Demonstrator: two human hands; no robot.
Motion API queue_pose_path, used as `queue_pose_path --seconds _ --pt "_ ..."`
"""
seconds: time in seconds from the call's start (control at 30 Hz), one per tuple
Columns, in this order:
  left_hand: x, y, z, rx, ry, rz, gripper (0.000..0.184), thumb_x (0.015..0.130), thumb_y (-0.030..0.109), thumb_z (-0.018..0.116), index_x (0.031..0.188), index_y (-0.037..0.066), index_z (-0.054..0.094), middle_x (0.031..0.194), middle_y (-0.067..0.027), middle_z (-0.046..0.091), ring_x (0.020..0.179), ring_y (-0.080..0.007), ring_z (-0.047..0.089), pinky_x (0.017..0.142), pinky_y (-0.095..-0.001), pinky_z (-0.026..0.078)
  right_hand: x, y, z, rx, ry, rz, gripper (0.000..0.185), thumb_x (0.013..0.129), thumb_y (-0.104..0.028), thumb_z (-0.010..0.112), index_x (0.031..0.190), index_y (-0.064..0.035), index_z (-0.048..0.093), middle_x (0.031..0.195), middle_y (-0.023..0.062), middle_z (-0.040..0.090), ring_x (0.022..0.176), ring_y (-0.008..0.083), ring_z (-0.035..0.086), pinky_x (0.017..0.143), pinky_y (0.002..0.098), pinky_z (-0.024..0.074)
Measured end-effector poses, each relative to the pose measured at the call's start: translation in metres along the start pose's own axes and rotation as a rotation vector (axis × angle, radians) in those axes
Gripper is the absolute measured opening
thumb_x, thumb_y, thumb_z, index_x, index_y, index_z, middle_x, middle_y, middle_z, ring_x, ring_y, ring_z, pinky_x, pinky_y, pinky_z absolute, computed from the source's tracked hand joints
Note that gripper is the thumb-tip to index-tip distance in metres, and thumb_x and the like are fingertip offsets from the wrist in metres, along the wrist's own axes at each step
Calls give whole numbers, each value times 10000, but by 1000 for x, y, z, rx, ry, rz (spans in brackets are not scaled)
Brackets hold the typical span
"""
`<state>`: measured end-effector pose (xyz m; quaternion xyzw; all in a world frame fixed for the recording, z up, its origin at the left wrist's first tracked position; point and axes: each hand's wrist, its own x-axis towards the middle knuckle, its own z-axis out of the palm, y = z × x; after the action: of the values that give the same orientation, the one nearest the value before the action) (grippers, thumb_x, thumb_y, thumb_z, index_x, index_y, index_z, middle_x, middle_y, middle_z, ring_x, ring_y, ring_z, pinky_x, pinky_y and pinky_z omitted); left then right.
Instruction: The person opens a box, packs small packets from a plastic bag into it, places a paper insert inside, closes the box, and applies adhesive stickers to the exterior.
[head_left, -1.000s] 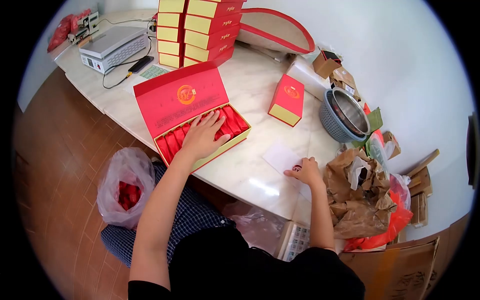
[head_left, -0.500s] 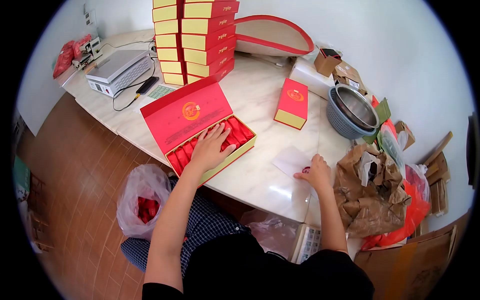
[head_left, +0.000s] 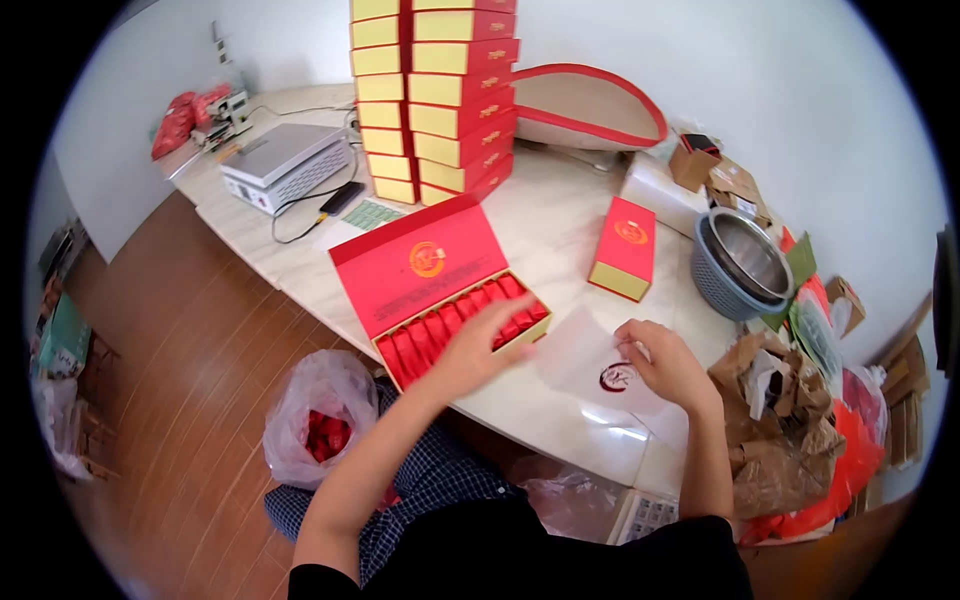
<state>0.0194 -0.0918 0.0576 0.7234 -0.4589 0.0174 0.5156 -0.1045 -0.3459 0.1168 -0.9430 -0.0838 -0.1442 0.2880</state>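
Note:
An open red gift box [head_left: 418, 262] lies on the table with its lid tilted back. Red foil packets [head_left: 430, 338] stand in a row inside it. Slightly blurred, my left hand [head_left: 478, 352] hovers over the box's right part, fingers stretched and apart, holding nothing. My right hand [head_left: 668, 368] pinches the edge of a translucent sheet [head_left: 575, 355] bearing a dark red round logo. Part of the sheet is hidden behind the fingers. A closed red box [head_left: 628, 235] lies beyond my right hand.
Tall stacks of red and yellow boxes [head_left: 465, 115] stand at the back, beside a silver scale [head_left: 280, 160]. At right are a grey basket [head_left: 718, 280] with metal bowls and crumpled brown paper [head_left: 790, 470]. A plastic bag [head_left: 300, 390] with red wrappers sits by my lap.
My left hand has lifted off the packets and moved toward the box's right end. My right hand has raised the sheet from the table, showing its logo. The camera view has shifted.

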Motion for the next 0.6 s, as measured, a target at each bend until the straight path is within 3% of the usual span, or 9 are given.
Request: queue_pose_path --seconds 0.07,0.17,0.23,0.33,0.37,0.4,0.47,0.5,0.6 --pt "-12 33 2 48 -58 -88 599 811 357 697 1291 53 506 1188 -156 574 1116 -274 561 934 -374 443 14 -19 9 -10 -118 -219 88 837 -34 562 923 -17 565 807 154 611 784 349 588 709 406 469" --pt "-33 33 2 116 -72 -241 622 807 331 710 1319 65 477 1211 -139 565 1096 -236 568 905 -355 459 30 -35 24 46 -196 -299 75 835 -37 572 910 -32 569 795 141 606 770 343 582 699 408 465" --pt "-42 32 -5 -215 159 -301 603 850 291 684 1350 68 433 1243 -129 548 1087 -198 563 887 -347 463 40 -40 30 69 -247 -358 83 832 -39 588 913 -31 576 804 136 611 767 331 587 698 401 467" --pt "-59 17 -18 -533 185 -407 615 882 273 661 1385 66 374 1273 -121 514 1089 -177 541 874 -341 462 54 -49 37 147 -313 -396 89 831 -29 588 920 -30 588 813 136 615 775 326 591 702 397 471" --pt "-65 11 -20 -579 189 -430 455 898 249 648 1272 39 496 1156 -90 579 1025 -128 558 853 -305 463 59 -49 40 153 -329 -403 100 835 -32 595 935 -29 604 828 134 622 780 314 599 701 379 477" --pt "-72 8 -26 -577 215 -426 455 898 249 648 1272 39 496 1156 -90 579 1025 -128 558 853 -305 463 65 -49 42 149 -343 -425 100 835 -32 595 935 -29 604 828 134 622 780 314 599 701 379 477" --pt "-84 7 -36 -686 180 -557 249 902 208 646 1075 33 606 989 -32 632 919 -78 574 819 -257 461 77 -51 47 247 -380 -415 112 837 -42 608 947 -24 615 840 132 625 779 308 605 696 364 483" --pt "-84 15 -42 -666 310 -521 134 909 169 632 914 35 632 846 11 644 815 -42 578 748 -223 467 84 -48 50 260 -401 -370 135 834 -76 642 951 -13 616 836 129 635 767 267 614 687 336 481" --pt "-89 8 -55 -537 614 -498 118 915 148 618 892 33 609 815 5 643 744 -42 578 659 -206 470 112 -50 48 295 -521 -263 186 824 -118 681 956 -6 615 804 126 634 736 230 611 676 317 475"
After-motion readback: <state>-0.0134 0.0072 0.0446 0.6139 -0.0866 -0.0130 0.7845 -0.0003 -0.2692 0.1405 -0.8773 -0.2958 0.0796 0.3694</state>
